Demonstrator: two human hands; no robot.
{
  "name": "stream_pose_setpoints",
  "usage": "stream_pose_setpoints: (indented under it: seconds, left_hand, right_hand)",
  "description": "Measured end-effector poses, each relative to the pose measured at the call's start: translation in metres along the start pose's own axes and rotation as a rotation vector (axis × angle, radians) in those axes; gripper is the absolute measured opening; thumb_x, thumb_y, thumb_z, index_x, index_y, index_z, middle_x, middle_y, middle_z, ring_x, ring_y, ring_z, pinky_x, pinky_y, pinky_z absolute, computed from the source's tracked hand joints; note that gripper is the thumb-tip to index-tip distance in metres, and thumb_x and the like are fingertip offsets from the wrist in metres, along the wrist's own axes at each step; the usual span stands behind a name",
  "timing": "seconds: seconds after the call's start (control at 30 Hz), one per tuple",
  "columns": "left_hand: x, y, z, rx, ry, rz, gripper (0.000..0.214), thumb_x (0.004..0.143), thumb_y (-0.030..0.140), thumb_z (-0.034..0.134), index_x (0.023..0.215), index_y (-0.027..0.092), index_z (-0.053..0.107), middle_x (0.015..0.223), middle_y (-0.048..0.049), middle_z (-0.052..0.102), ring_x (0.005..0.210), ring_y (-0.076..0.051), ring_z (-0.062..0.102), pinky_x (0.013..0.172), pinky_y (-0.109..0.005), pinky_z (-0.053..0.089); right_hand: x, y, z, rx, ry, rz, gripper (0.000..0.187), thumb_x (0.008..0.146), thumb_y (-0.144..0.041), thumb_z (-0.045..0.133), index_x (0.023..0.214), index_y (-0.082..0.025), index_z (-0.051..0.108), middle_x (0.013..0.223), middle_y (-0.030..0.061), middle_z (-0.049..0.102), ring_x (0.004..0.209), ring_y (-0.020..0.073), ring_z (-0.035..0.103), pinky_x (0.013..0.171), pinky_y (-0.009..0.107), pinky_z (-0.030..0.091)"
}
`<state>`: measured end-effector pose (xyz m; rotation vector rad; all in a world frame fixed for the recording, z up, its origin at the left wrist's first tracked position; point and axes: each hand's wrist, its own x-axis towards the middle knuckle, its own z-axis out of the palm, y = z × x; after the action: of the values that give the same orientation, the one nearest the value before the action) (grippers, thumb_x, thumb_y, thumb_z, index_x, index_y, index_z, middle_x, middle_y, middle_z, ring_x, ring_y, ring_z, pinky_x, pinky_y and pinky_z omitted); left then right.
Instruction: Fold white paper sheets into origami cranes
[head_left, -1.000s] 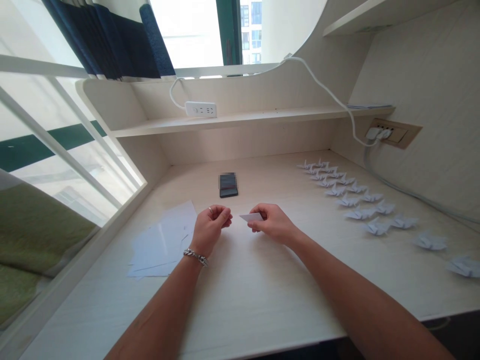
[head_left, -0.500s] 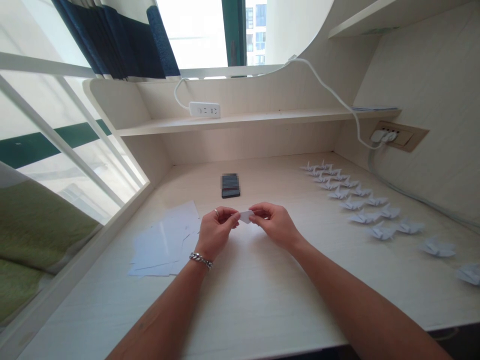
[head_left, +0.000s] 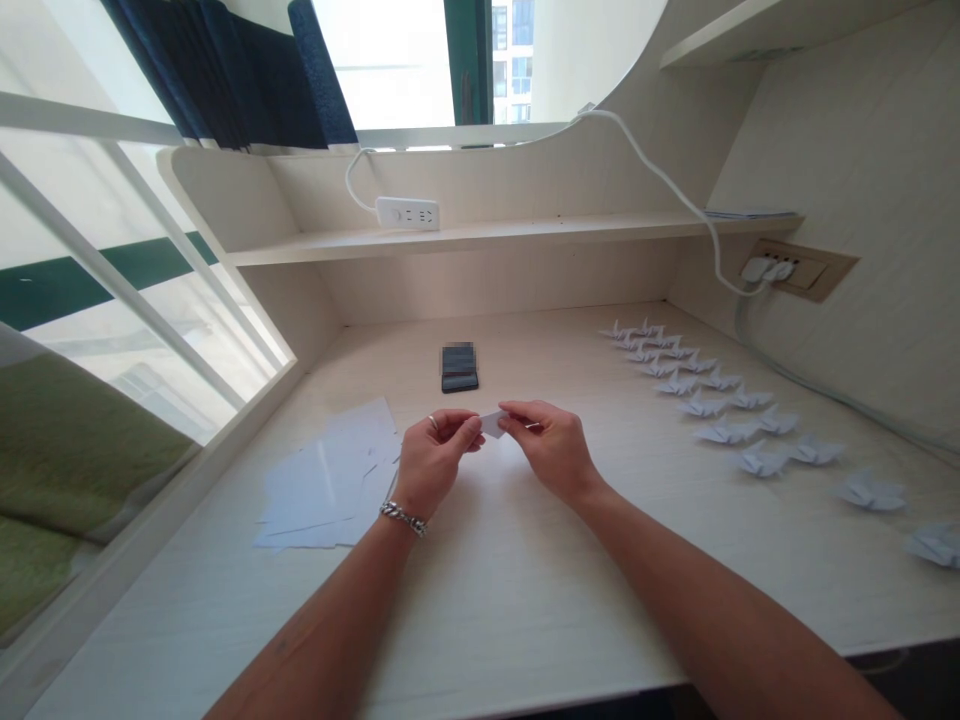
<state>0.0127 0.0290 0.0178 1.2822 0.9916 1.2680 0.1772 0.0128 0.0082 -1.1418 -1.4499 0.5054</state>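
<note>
Both my hands meet over the middle of the desk [head_left: 487, 580], a little above its top. My left hand [head_left: 433, 462], with a ring and a metal bracelet, pinches the left end of a small folded white paper [head_left: 491, 422]. My right hand [head_left: 551, 448] pinches its right end. Only a small part of the paper shows between the fingertips. A loose pile of white paper sheets [head_left: 330, 478] lies just left of my left hand.
A dark phone [head_left: 458, 367] lies behind my hands. Several folded white paper cranes [head_left: 720, 405] stand in rows on the right. A white power strip [head_left: 406, 212] sits on the shelf; its cable [head_left: 675, 200] runs to a wall socket [head_left: 787, 268]. A railing borders the left.
My left hand moved right and took hold of the folded paper that my right hand alone held. Both hands now pinch it close together.
</note>
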Motion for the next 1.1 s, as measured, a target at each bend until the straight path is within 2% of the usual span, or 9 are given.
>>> stream_pose_setpoints:
  seconds: [0.23, 0.5, 0.63, 0.77, 0.87, 0.97, 1.1]
  left_hand:
    - [0.000, -0.001, 0.001, -0.044, -0.034, 0.004, 0.036, 0.059, 0.027, 0.086, 0.087, 0.011, 0.070, 0.070, -0.0035, 0.071, 0.063, -0.012, 0.064, 0.065, -0.025, 0.053]
    - [-0.001, 0.002, 0.004, -0.043, -0.009, -0.004, 0.034, 0.063, 0.028, 0.084, 0.087, 0.010, 0.069, 0.069, -0.0035, 0.071, 0.061, -0.012, 0.063, 0.064, -0.026, 0.053]
    - [-0.001, 0.003, 0.005, -0.054, -0.005, -0.014, 0.035, 0.063, 0.029, 0.084, 0.088, 0.010, 0.069, 0.070, -0.0039, 0.071, 0.061, -0.012, 0.064, 0.065, -0.026, 0.054]
    - [-0.002, 0.002, 0.004, -0.064, -0.005, -0.009, 0.035, 0.064, 0.029, 0.084, 0.090, 0.010, 0.069, 0.072, -0.0041, 0.072, 0.061, -0.012, 0.064, 0.065, -0.027, 0.054]
    - [-0.002, 0.001, 0.003, -0.073, -0.033, 0.003, 0.033, 0.066, 0.029, 0.083, 0.090, 0.010, 0.069, 0.074, -0.0043, 0.072, 0.062, -0.012, 0.064, 0.065, -0.026, 0.054]
    - [-0.001, 0.000, 0.001, -0.107, -0.051, 0.009, 0.033, 0.065, 0.028, 0.083, 0.090, 0.011, 0.069, 0.075, -0.0041, 0.072, 0.064, -0.012, 0.064, 0.066, -0.027, 0.054]
    - [-0.001, -0.001, 0.001, -0.106, -0.097, 0.010, 0.032, 0.062, 0.025, 0.085, 0.085, 0.012, 0.067, 0.077, -0.0039, 0.071, 0.069, -0.013, 0.065, 0.070, -0.027, 0.054]
  right_hand:
    - [-0.001, 0.005, 0.003, -0.015, 0.054, -0.046, 0.019, 0.081, -0.023, 0.067, 0.098, -0.023, 0.075, 0.096, 0.0047, 0.075, 0.078, 0.0187, 0.069, 0.073, 0.031, 0.054]
    - [-0.001, 0.000, 0.001, -0.106, 0.104, -0.170, 0.017, 0.082, -0.018, 0.066, 0.094, -0.025, 0.076, 0.095, 0.0028, 0.076, 0.086, 0.0192, 0.069, 0.079, 0.032, 0.053]
    - [-0.001, -0.001, 0.001, -0.128, 0.098, -0.183, 0.016, 0.083, -0.018, 0.065, 0.093, -0.025, 0.075, 0.096, 0.0033, 0.075, 0.087, 0.0191, 0.068, 0.080, 0.031, 0.053]
    - [-0.002, -0.003, 0.001, -0.149, 0.083, -0.163, 0.011, 0.082, -0.020, 0.065, 0.087, -0.023, 0.074, 0.090, 0.0043, 0.071, 0.076, 0.0171, 0.064, 0.068, 0.029, 0.051]
    - [-0.002, -0.005, 0.002, -0.115, -0.007, -0.127, 0.003, 0.080, -0.022, 0.067, 0.080, -0.020, 0.070, 0.080, 0.0028, 0.068, 0.066, 0.0148, 0.059, 0.062, 0.028, 0.048]
    - [-0.001, -0.006, 0.002, 0.014, -0.120, -0.015, 0.006, 0.080, -0.025, 0.066, 0.079, -0.020, 0.064, 0.076, 0.0018, 0.067, 0.068, 0.0154, 0.061, 0.060, 0.028, 0.048]
    - [0.000, -0.005, 0.003, 0.231, -0.147, 0.126, 0.013, 0.078, -0.028, 0.068, 0.083, -0.020, 0.059, 0.075, 0.0013, 0.065, 0.071, 0.0161, 0.062, 0.060, 0.027, 0.048]
